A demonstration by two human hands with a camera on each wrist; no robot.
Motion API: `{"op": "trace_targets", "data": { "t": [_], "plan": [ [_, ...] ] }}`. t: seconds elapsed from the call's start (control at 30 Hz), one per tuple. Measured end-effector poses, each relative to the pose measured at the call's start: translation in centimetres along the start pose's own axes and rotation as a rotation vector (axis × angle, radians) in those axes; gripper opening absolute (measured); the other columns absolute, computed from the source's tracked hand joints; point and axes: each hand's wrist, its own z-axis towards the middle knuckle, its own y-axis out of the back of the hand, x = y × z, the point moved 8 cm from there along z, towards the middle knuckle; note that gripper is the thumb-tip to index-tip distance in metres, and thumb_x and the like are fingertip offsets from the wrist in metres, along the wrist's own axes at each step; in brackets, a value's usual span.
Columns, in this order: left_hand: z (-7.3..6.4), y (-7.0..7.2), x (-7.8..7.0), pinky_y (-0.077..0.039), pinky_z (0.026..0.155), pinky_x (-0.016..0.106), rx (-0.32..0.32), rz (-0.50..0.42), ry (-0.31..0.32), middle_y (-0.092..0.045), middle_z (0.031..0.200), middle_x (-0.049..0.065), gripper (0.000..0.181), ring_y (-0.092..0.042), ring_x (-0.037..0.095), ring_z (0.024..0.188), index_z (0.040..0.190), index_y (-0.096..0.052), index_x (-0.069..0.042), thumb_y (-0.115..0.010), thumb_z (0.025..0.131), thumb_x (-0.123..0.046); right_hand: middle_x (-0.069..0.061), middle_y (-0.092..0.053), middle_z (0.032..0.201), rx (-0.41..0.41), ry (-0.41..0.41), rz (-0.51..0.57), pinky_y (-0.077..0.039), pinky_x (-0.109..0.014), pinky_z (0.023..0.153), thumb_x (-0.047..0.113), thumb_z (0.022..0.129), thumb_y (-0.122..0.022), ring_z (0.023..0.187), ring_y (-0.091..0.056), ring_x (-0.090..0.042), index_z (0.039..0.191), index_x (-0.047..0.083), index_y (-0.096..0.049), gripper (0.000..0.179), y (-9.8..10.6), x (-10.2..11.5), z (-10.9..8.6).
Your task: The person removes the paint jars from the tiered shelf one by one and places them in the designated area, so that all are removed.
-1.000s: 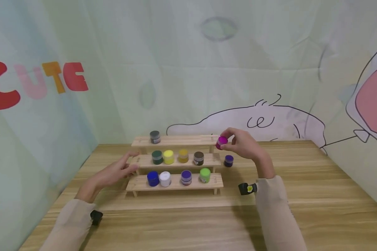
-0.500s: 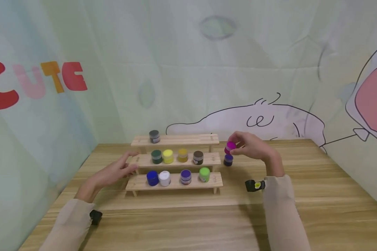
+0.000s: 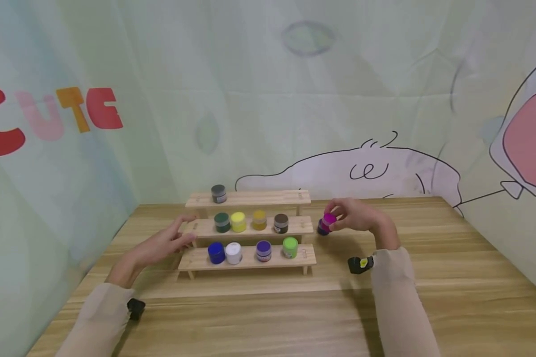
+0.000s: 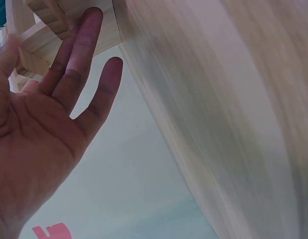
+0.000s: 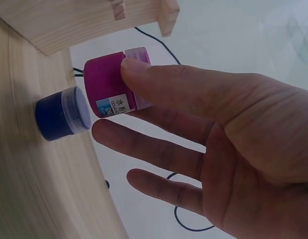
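My right hand (image 3: pixel 356 216) pinches a magenta paint jar (image 5: pixel 105 79) between thumb and fingers, raised off the table. Its label and clear lid show in the right wrist view, where the ring and little fingers stretch out free. Close below it a dark blue-violet paint jar (image 5: pixel 51 117) stands on the table, partly covered by the magenta one in the head view. My left hand (image 3: pixel 161 246) is at the left end of a three-tier wooden rack (image 3: pixel 263 198), fingers extended beside the middle tier. In the left wrist view its fingertips (image 4: pixel 91 17) overlap the rack's underside.
A dark grey jar (image 3: pixel 219 194) stands on the top tier. Several jars, green, yellow, ochre and brown (image 3: pixel 281 223), line the middle tier. The lowest tier bears blue, white (image 3: pixel 234 253), purple and light green (image 3: pixel 290 247) jars. A printed curtain (image 3: pixel 268 124) hangs behind the table (image 3: pixel 250 322).
My right hand has carried the magenta jar from the top tier's right end rightward, then down towards the dark blue-violet jar. My left hand has stayed at the rack's left end.
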Motion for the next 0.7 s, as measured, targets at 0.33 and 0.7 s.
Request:
{"op": "trace_targets", "data": {
  "t": [0.33, 0.7],
  "plan": [
    [0.0, 0.0, 0.0, -0.047, 0.097, 0.053, -0.003, 0.007, -0.001, -0.063, 0.119, 0.017, 0.063, -0.060, 0.032, 0.114, 0.155, -0.016, -0.008, -0.045, 0.108, -0.038, -0.017, -0.062, 0.128, 0.030, 0.008, 0.004, -0.046, -0.055, 0.100, 0.006, 0.091, -0.074, 0.124, -0.056, -0.038, 0.116, 0.005, -0.060, 0.029, -0.4, -1.9, 0.2],
    [0.0, 0.0, 0.1, -0.047, 0.096, 0.052, -0.005, 0.011, 0.011, -0.063, 0.116, 0.016, 0.064, -0.060, 0.029, 0.110, 0.156, -0.015, -0.008, -0.045, 0.108, -0.038, -0.018, -0.065, 0.125, 0.024, -0.028, -0.012, -0.042, -0.059, 0.101, 0.006, 0.091, -0.074, 0.122, -0.057, -0.039, 0.115, 0.004, -0.060, 0.028, -0.1, -2.8, -0.3]
  ]
}}
